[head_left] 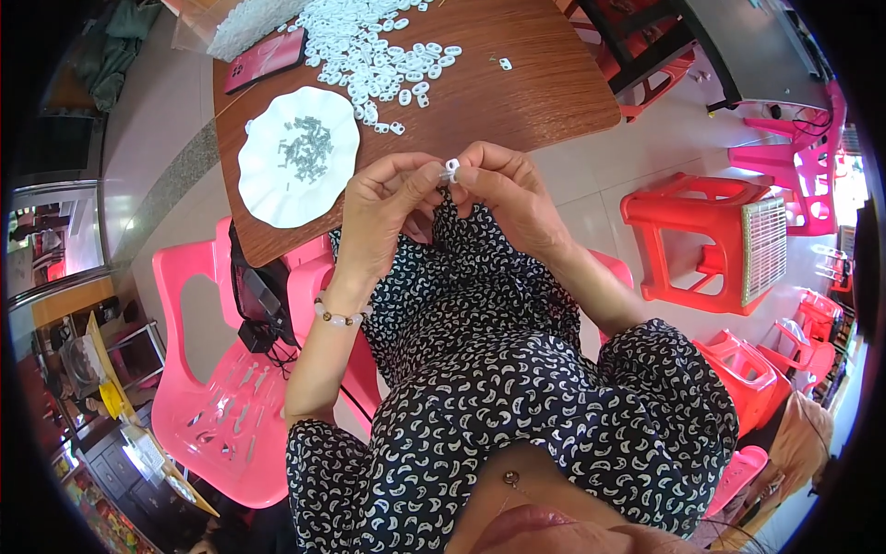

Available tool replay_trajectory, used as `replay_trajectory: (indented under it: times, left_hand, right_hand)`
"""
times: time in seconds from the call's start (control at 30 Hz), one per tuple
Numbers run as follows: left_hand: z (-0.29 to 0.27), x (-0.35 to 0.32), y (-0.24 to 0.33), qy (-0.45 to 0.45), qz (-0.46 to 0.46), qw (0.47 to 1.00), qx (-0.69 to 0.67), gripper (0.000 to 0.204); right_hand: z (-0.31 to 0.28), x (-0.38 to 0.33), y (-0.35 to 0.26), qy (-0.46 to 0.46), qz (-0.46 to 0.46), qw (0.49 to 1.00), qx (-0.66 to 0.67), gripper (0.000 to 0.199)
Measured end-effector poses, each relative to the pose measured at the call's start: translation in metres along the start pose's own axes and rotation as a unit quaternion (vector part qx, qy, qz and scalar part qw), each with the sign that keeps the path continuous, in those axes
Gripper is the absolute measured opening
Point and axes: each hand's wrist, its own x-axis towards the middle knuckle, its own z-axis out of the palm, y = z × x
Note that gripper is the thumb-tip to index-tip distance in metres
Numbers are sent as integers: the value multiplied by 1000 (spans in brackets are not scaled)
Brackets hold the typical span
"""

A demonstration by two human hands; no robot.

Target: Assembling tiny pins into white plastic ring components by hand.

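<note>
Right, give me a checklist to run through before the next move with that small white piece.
1. Small white piece pinched between both hands: ok, left hand and right hand meet on it at the fingertips.
2. Metal part seated in the piece: cannot tell, too small and partly covered by the fingers.
3. Supply of white pieces on the wooden table: ok, a large heap lies there.
4. Small metal parts in the white plate: ok, a small pile remains.
5. Plate fully on the table: ok, though it sits close to the near edge.
</note>
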Motion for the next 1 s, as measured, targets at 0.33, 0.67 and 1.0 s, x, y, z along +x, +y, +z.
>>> replay_trajectory:
  times: [0.33, 0.67, 1.0]
  left_hand:
    - [7, -2, -7, -20, -42, 997, -60, 26]
    - [6, -5, 2, 26, -45, 997, -55, 25]
    - [0, -7, -2, 33, -86, 987, -130, 25]
  right_hand:
    - [-1, -2, 5, 9, 33, 999, 35, 16]
    - [-6, -3, 8, 61, -44, 997, -31, 13]
    - [-4, -3, 5, 103, -46, 988, -110, 16]
